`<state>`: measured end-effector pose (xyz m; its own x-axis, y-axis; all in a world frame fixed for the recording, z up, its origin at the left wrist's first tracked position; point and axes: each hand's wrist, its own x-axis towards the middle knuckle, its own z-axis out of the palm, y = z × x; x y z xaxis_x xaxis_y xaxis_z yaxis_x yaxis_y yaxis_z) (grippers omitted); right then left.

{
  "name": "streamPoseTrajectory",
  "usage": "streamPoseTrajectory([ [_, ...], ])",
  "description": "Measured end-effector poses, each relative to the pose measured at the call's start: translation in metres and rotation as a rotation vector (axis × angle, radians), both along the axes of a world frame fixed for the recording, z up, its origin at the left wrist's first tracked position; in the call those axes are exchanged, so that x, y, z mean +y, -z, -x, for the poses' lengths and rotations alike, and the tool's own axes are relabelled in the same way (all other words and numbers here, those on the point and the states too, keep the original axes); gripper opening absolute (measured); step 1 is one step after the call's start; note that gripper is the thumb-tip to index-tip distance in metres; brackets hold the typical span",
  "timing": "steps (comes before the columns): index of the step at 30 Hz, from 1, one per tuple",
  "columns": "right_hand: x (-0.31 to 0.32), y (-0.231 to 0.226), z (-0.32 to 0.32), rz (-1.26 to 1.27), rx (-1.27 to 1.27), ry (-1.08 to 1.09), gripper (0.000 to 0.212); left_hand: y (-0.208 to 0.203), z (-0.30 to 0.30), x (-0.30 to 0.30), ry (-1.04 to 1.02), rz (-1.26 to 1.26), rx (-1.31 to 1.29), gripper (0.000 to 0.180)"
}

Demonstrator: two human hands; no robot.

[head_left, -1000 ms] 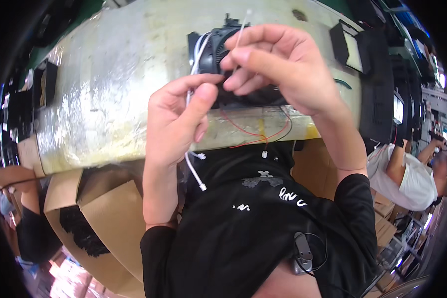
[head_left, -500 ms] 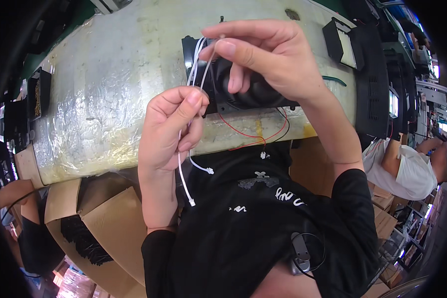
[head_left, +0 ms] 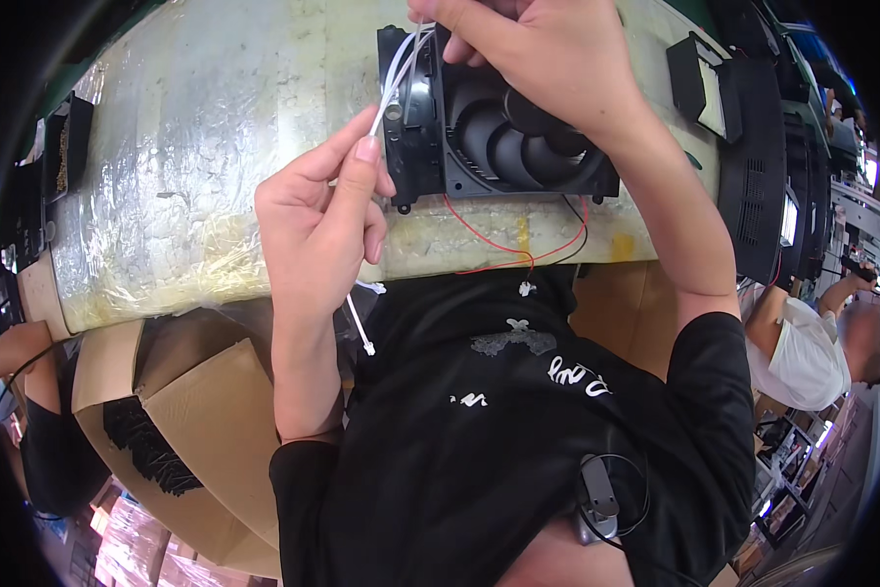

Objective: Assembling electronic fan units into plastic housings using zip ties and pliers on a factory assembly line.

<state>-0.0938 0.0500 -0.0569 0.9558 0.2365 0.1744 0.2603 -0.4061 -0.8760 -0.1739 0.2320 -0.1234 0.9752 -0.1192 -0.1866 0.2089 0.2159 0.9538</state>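
My left hand (head_left: 324, 205) is closed in a pinch on a few thin white cables (head_left: 393, 83), left of a black fan unit (head_left: 523, 161). Below that hand, the cable ends hang down with small white plugs (head_left: 367, 348). My right hand (head_left: 557, 61) pinches the upper part of the same cables above the fan, its fingertips at the picture's top edge and partly cut off. The fan lies on the plastic-wrapped table, its blades facing up. From its near side, a red wire (head_left: 481, 236) and a black one run to a white connector (head_left: 527, 289) over the table edge.
The film-covered table (head_left: 195, 176) spans the far side. An open cardboard box (head_left: 210, 421) with black parts stands at the lower left. Black trays (head_left: 696, 86) sit at the table's right and left ends. Other people are on both sides, one in a white shirt (head_left: 802, 357).
Both hands have moved up and away with the cables, uncovering more of the fan. The hanging plugs have risen with them. My right hand now reaches the top edge of the view.
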Motion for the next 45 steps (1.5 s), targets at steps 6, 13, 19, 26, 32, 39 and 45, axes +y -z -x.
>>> streamPoseTrajectory([
  [6,-0.005,0.011,-0.002,-0.101,0.102,0.012,0.016,0.002,-0.001,0.0,0.026,0.01,0.005,0.03],
  [13,-0.005,-0.001,0.005,-0.013,0.155,-0.058,0.015,-0.011,-0.005,0.011,0.141,-0.03,0.039,0.033],
  [19,-0.011,-0.004,0.012,0.163,-0.088,-0.256,0.013,-0.028,-0.011,0.019,0.393,-0.228,0.036,0.039],
  [26,-0.007,-0.012,0.012,0.298,-0.127,-0.337,0.016,-0.021,-0.006,0.012,0.427,-0.733,-0.229,0.04],
  [32,-0.002,-0.027,0.009,0.449,-0.027,-0.374,0.018,-0.012,-0.002,0.009,0.284,-0.673,-0.343,0.043],
  [39,-0.001,-0.032,0.011,0.551,0.039,-0.397,0.017,-0.011,-0.002,0.014,0.358,-0.6,-0.265,0.042],
  [45,-0.007,-0.019,0.018,0.617,-0.26,-0.417,0.02,-0.017,-0.021,0.012,0.198,-0.212,0.002,0.026],
])
